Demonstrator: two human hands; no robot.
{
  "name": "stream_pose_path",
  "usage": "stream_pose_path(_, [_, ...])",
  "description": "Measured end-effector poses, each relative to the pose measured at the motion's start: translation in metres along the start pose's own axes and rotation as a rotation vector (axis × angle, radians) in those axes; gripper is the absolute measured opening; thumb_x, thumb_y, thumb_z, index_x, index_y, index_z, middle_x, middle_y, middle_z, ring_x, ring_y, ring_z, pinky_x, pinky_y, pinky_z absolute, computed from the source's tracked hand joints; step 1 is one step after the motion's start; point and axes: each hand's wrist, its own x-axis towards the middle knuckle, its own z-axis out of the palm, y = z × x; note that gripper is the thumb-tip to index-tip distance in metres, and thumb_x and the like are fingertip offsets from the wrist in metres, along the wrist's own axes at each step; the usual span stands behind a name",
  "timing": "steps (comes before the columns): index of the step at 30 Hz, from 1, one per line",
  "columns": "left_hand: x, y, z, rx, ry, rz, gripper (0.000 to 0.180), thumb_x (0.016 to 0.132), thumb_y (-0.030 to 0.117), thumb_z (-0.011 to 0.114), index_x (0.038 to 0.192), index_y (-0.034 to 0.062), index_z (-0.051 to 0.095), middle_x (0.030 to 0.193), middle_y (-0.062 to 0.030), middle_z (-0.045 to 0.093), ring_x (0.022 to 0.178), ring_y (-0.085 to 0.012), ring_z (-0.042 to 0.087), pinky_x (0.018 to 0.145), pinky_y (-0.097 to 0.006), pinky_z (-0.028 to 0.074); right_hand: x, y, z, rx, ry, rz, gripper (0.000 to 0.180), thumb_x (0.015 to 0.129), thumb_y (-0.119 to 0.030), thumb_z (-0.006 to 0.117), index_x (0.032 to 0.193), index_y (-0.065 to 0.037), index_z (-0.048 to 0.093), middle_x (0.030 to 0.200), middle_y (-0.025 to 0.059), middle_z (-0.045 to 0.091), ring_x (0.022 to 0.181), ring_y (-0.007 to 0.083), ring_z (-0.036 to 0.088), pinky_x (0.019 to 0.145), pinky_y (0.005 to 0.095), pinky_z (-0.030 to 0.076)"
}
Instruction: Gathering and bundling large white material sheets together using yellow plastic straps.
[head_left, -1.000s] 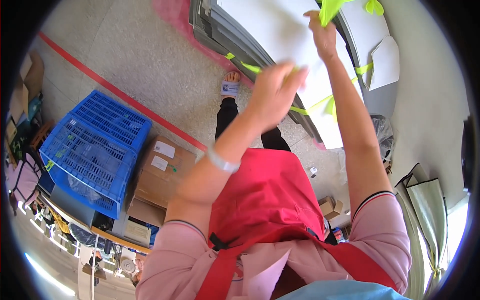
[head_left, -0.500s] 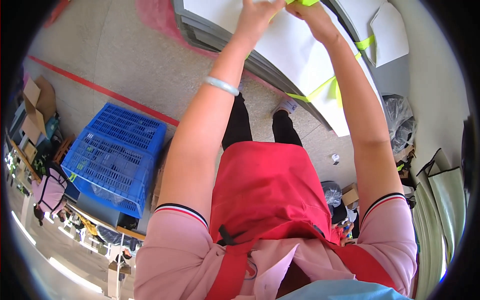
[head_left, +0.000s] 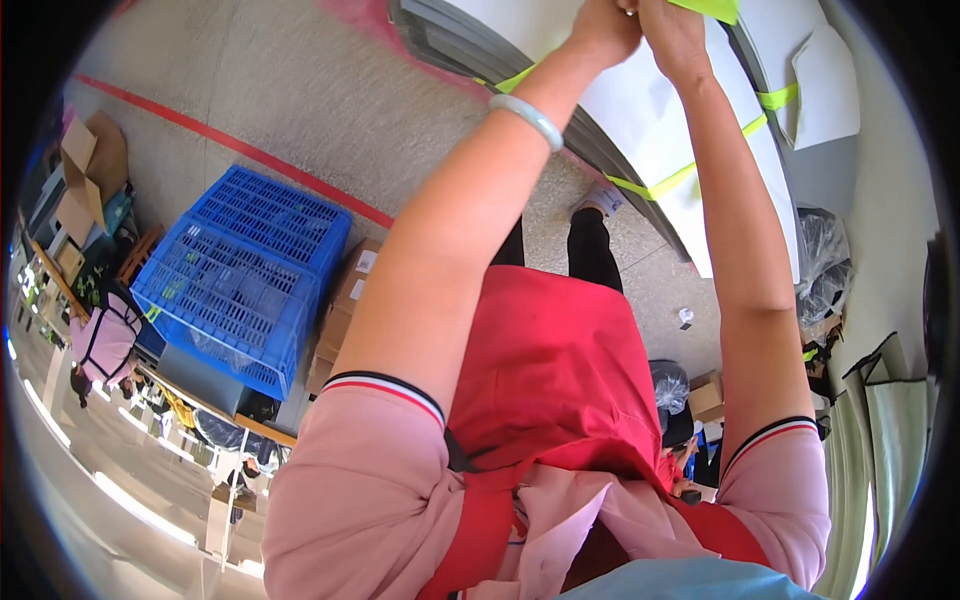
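Observation:
Both my hands meet at the top edge of the head view, above a large stack of grey sheets topped with a white sheet (head_left: 640, 120). My right hand (head_left: 675, 38) is closed at a lime-yellow strap (head_left: 712, 8) whose end sticks out to its right. Close against it, my left hand (head_left: 605, 32) is closed too, its fingers partly cut off by the frame, so what they grip is hidden. A second lime-yellow band (head_left: 672, 182) crosses the near part of the stack. A pale bracelet (head_left: 528, 120) circles my left wrist.
Beside the stack on the right is another strapped stack with a loose white sheet (head_left: 828, 90). Blue plastic crates (head_left: 235, 270) stand on the left, near brown cartons (head_left: 347, 300). A red line (head_left: 230, 142) marks the floor. Clear plastic bags (head_left: 822, 255) lie by the right wall.
My hands have moved right and drawn closer together, the left forearm slanting more across. The whole scene has shifted slightly right in view.

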Motion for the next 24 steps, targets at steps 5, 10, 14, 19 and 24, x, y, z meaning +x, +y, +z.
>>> stream_pose_path(5, [-0.002,0.033,-0.002,-0.343,-0.056,0.044,0.044,0.100,0.033,0.047,0.079,-0.0028,0.064,0.070,-0.0095,0.065,0.071,-0.0244,0.061,0.069,-0.039,0.050,0.005,0.028,-0.080,-0.642,-0.196,-0.227,0.021,0.091,-0.021,0.065,0.096,0.000,0.063,0.074,0.0084,0.063,0.069,0.0177,0.058,0.066,0.0344,0.048])
stream_pose_path(10, [-0.012,0.061,-0.019,-0.593,-0.154,-0.364,0.035,0.098,0.026,0.052,0.084,-0.0008,0.069,0.066,-0.0096,0.063,0.052,-0.0253,0.059,0.055,-0.040,0.049,-0.020,0.050,-0.115,-0.715,-0.421,0.239,0.026,0.093,-0.029,0.065,0.109,-0.009,0.065,0.100,0.0036,0.064,0.096,0.0134,0.055,0.088,0.0319,0.045])
stream_pose_path(14, [-0.009,0.041,-0.040,0.026,-0.067,0.085,0.022,0.091,0.014,0.054,0.086,0.0010,0.071,0.076,-0.0162,0.066,0.061,-0.0313,0.064,0.060,-0.040,0.052,-0.006,0.054,-0.090,-0.488,-0.182,-0.131,0.013,0.091,-0.014,0.063,0.096,-0.002,0.063,0.080,0.0034,0.061,0.074,0.0130,0.055,0.070,0.0284,0.046])
stream_pose_path(19, [-0.022,0.070,-0.051,0.308,0.020,0.600,0.018,0.088,0.008,0.052,0.083,0.0022,0.068,0.097,-0.0191,0.066,0.081,-0.0370,0.066,0.071,-0.045,0.052,0.050,0.071,-0.087,-0.468,-0.189,-0.118,0.018,0.089,-0.014,0.057,0.101,-0.003,0.065,0.083,0.0047,0.064,0.079,0.0183,0.060,0.072,0.0330,0.049])
stream_pose_path(24, [-0.022,0.070,-0.070,0.308,-0.007,0.283,0.018,0.091,0.012,0.052,0.083,0.0014,0.064,0.095,-0.0173,0.064,0.079,-0.0363,0.066,0.069,-0.044,0.052,0.092,0.059,-0.056,-0.852,-0.927,0.428,0.027,0.088,-0.021,0.054,0.073,-0.001,0.065,0.058,0.0026,0.051,0.051,0.0153,0.043,0.050,0.0320,0.037])
